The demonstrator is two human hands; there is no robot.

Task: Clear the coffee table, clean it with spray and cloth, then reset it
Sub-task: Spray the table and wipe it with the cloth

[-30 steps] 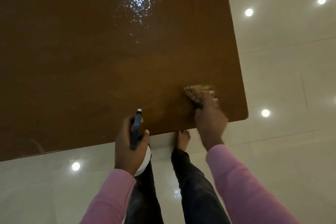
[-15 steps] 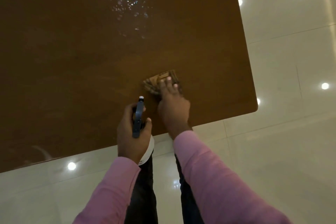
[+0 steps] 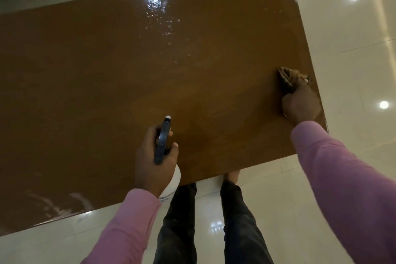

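Note:
The brown coffee table [image 3: 96, 83] fills most of the view, its top bare and glossy. Wet spray droplets [image 3: 159, 15] glisten near its far middle. My left hand [image 3: 153, 163] grips a white spray bottle [image 3: 171, 184] with a dark trigger head [image 3: 162, 140], held over the table's near edge. My right hand [image 3: 300, 104] holds a crumpled brown cloth [image 3: 288, 77] against the tabletop close to the right edge.
Shiny pale floor tiles [image 3: 353, 49] surround the table and reflect ceiling lights. My legs in dark trousers [image 3: 177, 221] stand at the near edge, one bare foot [image 3: 231, 176] partly under the table. Wipe streaks [image 3: 64, 201] show at the near-left corner.
My right hand has swept the cloth from the table's middle near the bottle out to the right edge. The left hand still holds the bottle at the near edge.

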